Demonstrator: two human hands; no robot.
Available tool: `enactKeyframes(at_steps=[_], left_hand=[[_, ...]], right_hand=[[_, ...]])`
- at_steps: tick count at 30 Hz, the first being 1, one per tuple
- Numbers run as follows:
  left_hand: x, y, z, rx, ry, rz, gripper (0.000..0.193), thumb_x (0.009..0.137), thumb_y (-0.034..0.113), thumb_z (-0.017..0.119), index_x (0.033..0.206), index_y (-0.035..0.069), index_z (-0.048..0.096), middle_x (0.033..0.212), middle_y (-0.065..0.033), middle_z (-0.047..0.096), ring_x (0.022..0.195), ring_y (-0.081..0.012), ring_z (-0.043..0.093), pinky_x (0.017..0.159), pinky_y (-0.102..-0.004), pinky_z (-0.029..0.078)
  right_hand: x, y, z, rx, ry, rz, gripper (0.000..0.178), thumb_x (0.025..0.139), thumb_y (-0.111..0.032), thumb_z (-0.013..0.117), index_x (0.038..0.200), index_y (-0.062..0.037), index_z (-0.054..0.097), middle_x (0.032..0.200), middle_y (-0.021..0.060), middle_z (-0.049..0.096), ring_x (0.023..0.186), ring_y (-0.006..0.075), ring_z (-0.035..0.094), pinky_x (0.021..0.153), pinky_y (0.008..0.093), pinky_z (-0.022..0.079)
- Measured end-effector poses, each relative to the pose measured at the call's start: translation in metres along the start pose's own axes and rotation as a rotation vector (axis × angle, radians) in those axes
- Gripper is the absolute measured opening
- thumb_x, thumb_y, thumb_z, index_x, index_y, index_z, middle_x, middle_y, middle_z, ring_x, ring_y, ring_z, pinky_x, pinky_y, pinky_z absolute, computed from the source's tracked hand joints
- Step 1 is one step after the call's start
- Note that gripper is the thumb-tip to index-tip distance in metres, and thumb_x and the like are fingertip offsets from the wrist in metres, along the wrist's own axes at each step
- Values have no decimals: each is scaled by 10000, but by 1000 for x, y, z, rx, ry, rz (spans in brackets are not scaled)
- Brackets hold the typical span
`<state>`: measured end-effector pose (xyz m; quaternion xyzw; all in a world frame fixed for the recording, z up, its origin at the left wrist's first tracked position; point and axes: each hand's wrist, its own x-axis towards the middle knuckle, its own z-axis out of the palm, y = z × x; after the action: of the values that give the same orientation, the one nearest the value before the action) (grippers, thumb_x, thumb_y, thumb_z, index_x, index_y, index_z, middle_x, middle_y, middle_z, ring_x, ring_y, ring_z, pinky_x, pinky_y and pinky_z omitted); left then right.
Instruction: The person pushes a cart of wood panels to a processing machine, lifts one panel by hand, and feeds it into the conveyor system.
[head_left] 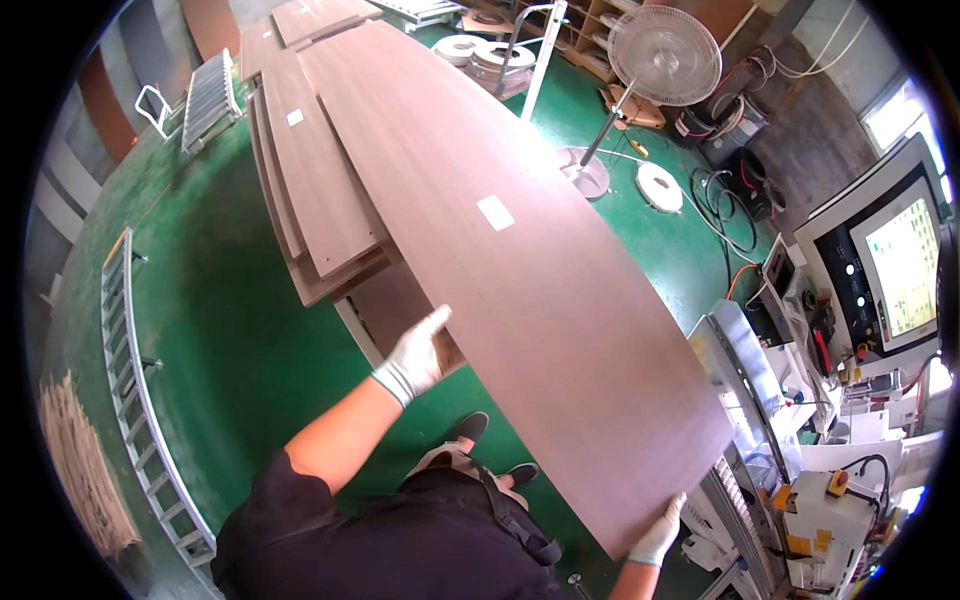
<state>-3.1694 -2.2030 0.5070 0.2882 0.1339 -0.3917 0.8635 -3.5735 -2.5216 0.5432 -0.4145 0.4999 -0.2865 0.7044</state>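
Note:
A long brown wood-grain panel [560, 330] with a white label [495, 212] stretches from the far stack toward the lower right. My left hand [415, 358], in a white glove, holds its near long edge, thumb along the rim and the other fingers mostly hidden behind or below it. At the near right corner my right hand [658, 532], gloved too, grips the panel's edge; its fingers are partly out of sight underneath. Beside the held panel, to the left, lies a stack of similar brown panels [320, 190], one with a small white label.
A machine with a lit screen [900, 265] and a metal feed bed [740, 500] stands on the right. Beyond the panel are a pedestal fan [665, 58], a white roll [660, 187] and loose cables. Roller conveyors [140, 400] stand on the left of the green floor.

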Motion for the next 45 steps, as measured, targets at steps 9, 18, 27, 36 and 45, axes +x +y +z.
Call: enactKeyframes(at_steps=[9,18,27,36,45], left_hand=[[31,-5,11,-55,7,-52,434,1060,349,617,1394,72,598,1410,-109,647,1312,-322,599,1147,-504,462],[-79,-134,23,54,-61,-414,501,1029,404,639,1411,83,594,1463,-129,613,1379,-374,539,1202,-588,382],[-146,-253,39,271,-102,-849,543,991,455,691,1413,124,607,1478,-98,608,1386,-365,522,1206,-599,364],[-159,-384,36,485,-158,-1043,507,988,444,721,1373,122,647,1443,-88,648,1342,-361,574,1190,-590,400],[-146,-419,49,857,-338,-1147,519,1001,417,723,1392,87,640,1397,-74,677,1312,-305,606,1172,-541,427]], right_hand=[[-105,14,-281,-16,209,56,666,1132,-527,380,1536,-13,506,1526,117,572,1347,303,570,1152,442,449],[-330,149,-392,88,992,-189,663,1112,-525,473,1324,78,648,1242,141,721,1084,290,705,989,432,581],[-592,316,-392,247,1519,-80,745,1078,-540,538,1439,111,554,1423,206,628,1217,304,616,1085,432,490],[-684,329,-252,278,1869,293,791,1048,-551,573,1427,143,561,1453,282,598,1261,330,610,1110,447,478],[-703,420,-216,105,1900,745,916,1041,-649,499,1284,230,592,1386,384,604,1269,464,611,1087,505,480]])
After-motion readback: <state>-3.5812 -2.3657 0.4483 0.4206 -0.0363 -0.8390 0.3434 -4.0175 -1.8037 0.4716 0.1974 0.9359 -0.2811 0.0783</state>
